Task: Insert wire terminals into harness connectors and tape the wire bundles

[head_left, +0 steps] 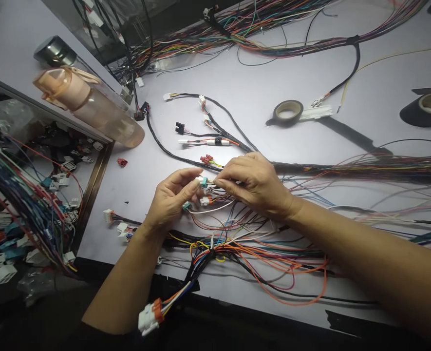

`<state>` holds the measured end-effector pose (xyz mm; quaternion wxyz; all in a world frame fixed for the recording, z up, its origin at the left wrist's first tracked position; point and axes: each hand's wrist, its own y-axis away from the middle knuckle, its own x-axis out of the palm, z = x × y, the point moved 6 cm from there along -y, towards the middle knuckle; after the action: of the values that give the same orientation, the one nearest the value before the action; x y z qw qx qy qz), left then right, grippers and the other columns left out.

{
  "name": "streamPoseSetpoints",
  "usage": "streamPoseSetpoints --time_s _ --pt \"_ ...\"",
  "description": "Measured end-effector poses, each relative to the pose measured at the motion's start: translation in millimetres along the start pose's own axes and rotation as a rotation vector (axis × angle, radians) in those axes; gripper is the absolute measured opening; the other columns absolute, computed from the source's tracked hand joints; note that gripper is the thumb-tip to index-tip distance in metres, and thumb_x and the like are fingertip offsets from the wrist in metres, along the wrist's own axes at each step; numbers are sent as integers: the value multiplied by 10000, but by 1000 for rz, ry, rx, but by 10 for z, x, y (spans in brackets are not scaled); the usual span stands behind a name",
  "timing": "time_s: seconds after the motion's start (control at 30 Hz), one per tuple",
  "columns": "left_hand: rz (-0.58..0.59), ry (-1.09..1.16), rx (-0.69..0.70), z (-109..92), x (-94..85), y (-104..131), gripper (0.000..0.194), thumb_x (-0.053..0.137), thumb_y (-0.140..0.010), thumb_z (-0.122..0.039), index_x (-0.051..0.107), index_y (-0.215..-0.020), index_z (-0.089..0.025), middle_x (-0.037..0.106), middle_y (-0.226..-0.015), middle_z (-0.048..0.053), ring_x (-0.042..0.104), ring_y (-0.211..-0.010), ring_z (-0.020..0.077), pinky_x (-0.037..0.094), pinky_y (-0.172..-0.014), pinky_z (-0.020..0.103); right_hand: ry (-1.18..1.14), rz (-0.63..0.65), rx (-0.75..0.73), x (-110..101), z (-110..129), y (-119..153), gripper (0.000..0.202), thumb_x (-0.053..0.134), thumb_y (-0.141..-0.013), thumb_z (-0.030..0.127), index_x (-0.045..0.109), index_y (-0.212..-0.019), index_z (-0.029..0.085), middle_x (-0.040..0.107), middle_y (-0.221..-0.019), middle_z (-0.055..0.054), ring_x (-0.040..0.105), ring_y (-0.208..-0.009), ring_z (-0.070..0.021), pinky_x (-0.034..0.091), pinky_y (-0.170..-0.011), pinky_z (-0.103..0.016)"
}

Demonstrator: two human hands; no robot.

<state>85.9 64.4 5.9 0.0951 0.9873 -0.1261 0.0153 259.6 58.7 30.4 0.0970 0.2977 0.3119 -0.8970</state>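
Observation:
My left hand (175, 195) pinches a small white and teal connector (202, 182) between thumb and fingers. Close to its right, my right hand (253, 180) is closed at the wires that run from this connector; its fingertips partly hide them. Just below hang a white and orange connector (205, 200) and a teal connector (186, 205), both near my left fingers. A red connector (207, 159) lies above my hands. The black-wrapped harness (299, 168) runs off to the right behind my right hand.
Two bottles, one pink (102, 114), lie at the left. Black tape rolls (287, 111) are at the upper right. Loose wires (266, 253) and a white-orange connector (151, 316) are in front. Wire bundles cross the back; a bin of connectors (60, 183) stands left.

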Motion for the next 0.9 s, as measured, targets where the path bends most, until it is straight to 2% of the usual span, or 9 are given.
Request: streamPoseSetpoints --time_s 0.1,0.17,0.27,0.37,0.47,0.53,0.67,0.8,0.9 --pt "-67 -21 54 -130 -59 42 310 667 -849 -297 653 -1153 -234 705 -947 29 663 -815 116 555 -777 244 6 -23 14 5 -12 3 217 543 -936 340 665 -812 210 698 -793 8 592 -723 -132 324 -750 -314" --pt "-111 -91 99 -238 -153 123 301 657 -855 -310 658 -1137 -207 704 -1023 58 662 -937 157 537 -888 303 5 -28 26 14 -22 6 216 546 -933 340 664 -803 214 692 -781 9 591 -715 -134 333 -741 -310" --pt "-127 -288 114 -327 -334 316 281 656 -850 -310 674 -1099 -180 702 -1056 83 653 -981 180 507 -947 340 15 -40 36 36 -40 16 227 546 -930 348 670 -796 214 691 -770 7 586 -699 -137 348 -727 -304" --pt "-31 -554 120 -298 -435 510 338 676 -825 -311 658 -1143 -198 669 -1152 94 622 -1040 198 483 -967 365 33 -50 44 66 -61 26 224 564 -918 345 688 -796 204 698 -775 -4 589 -688 -139 364 -709 -295" --pt "102 -789 189 -212 -410 608 395 683 -806 -305 635 -1191 -229 599 -1260 90 552 -1164 224 423 -1035 407 59 -35 69 87 -73 20 200 595 -899 330 710 -803 197 711 -788 -12 596 -680 -136 378 -692 -281" --pt "143 -863 235 -157 -373 608 372 678 -803 -299 649 -1169 -234 590 -1236 84 529 -1192 229 384 -1067 427 92 -2 95 90 -69 1 182 610 -888 319 725 -812 199 718 -796 -16 603 -687 -136 383 -683 -272" --pt "123 -782 213 -87 -360 554 271 689 -784 -315 697 -1031 -204 624 -1073 68 594 -1023 206 455 -957 388 174 78 180 64 -61 -63 180 615 -880 336 749 -839 223 729 -813 -13 617 -709 -141 388 -671 -270" --pt "88 -558 133 -66 -391 580 321 726 -749 -375 699 -994 -170 660 -972 61 607 -861 174 491 -786 317 247 85 319 20 -77 -108 206 600 -883 391 757 -898 260 737 -839 -6 625 -730 -151 389 -661 -280" --pt "60 -450 171 -119 -395 622 316 760 -718 -367 720 -951 -156 677 -934 65 594 -832 164 477 -747 299 311 89 357 33 -59 -130 228 590 -888 419 758 -913 267 741 -846 -11 628 -741 -161 388 -673 -295"
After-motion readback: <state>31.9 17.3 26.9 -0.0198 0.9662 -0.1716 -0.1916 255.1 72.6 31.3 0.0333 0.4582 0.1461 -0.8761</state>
